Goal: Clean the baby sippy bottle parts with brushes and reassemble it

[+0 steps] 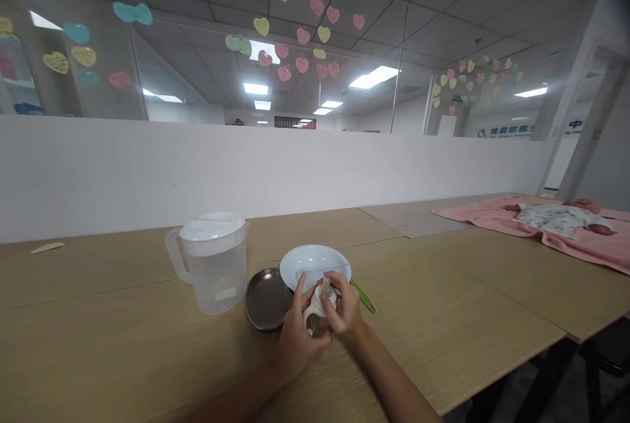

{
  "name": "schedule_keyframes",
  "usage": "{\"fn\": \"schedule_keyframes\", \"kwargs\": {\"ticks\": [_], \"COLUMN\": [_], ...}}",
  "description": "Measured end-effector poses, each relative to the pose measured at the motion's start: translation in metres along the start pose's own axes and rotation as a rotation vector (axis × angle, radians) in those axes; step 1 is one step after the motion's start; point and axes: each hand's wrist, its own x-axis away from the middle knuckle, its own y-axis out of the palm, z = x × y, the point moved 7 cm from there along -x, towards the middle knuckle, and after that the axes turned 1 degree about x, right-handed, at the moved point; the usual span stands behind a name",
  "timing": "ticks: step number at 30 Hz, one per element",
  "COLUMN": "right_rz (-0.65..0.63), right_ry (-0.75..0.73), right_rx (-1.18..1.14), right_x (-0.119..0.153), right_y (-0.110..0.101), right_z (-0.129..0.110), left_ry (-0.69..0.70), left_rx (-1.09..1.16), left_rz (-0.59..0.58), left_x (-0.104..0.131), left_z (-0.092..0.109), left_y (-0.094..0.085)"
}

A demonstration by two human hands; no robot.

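Between my two hands is a small baby bottle (pixel 316 322) with a white collar and a clear teat on top. My left hand (pixel 298 331) is closed around the bottle's body from the left. With the fingers of my right hand (pixel 347 308) I grip the collar just by the teat. Behind my hands sits a white bowl (pixel 315 255), its near side partly covered by my fingers. A dark metal dish (pixel 266 302) lies left of my left hand, touching or very near the bowl. To the right, a green handle (pixel 363 296) sticks out beside the bowl.
A clear lidded pitcher (pixel 219 279) stands on the wooden table (pixel 147 357) at left. On a pink blanket (pixel 546 229) at far right lies what looks like a baby doll (pixel 566 218) in patterned clothes. A white partition wall (pixel 246 167) with glass above runs behind the table.
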Motion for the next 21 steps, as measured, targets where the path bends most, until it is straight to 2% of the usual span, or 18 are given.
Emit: {"fn": "schedule_keyframes", "kwargs": {"ticks": [4,11,13,18,21], "right_rz": [-0.01,0.107,0.084,-0.101,-0.065], "right_ry": [0.02,0.156,0.141,0.047,0.033], "right_rx": [-0.022,0.063,0.038,0.087,0.15], "right_x": [-0.002,-0.002,-0.002,-0.004,-0.006], "right_y": [-0.005,-0.022,-0.02,0.0,-0.001], "right_z": [0.004,0.031,0.026,0.003,-0.001], "left_ry": [-0.037,-0.036,-0.035,-0.031,-0.028], "left_rx": [0.003,-0.009,-0.003,-0.014,-0.025], "left_rz": [-0.017,0.006,0.008,0.039,0.038], "left_x": [0.0,0.002,0.002,0.003,0.003], "left_z": [0.003,0.002,0.0,-0.005,-0.007], "left_y": [0.002,0.004,0.004,0.002,0.003]}}
